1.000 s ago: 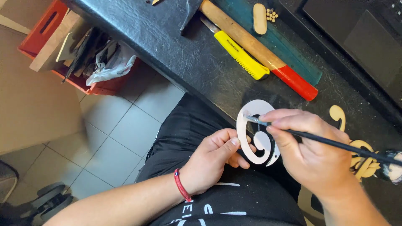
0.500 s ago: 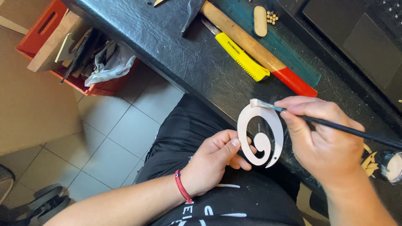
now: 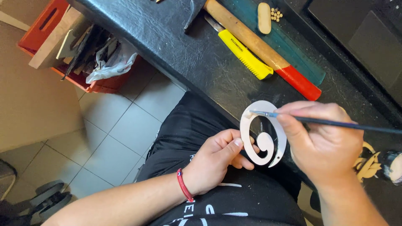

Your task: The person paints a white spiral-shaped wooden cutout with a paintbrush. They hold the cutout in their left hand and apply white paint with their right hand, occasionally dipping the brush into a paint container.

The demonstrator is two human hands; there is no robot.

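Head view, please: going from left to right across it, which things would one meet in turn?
Red crate → red wristband → left hand → white spiral cutout → right hand holding the paintbrush → small jar at the right edge.

I see both forearms bare, no sleeves reaching them. A thin red cord bracelet (image 3: pixel 183 185) with a small blue-and-white bead circles my left wrist. I wear a black shirt (image 3: pixel 234 209) with white print, and black trousers (image 3: pixel 188 125).

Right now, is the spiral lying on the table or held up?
Held up: the left hand pinches the white spiral off the table.
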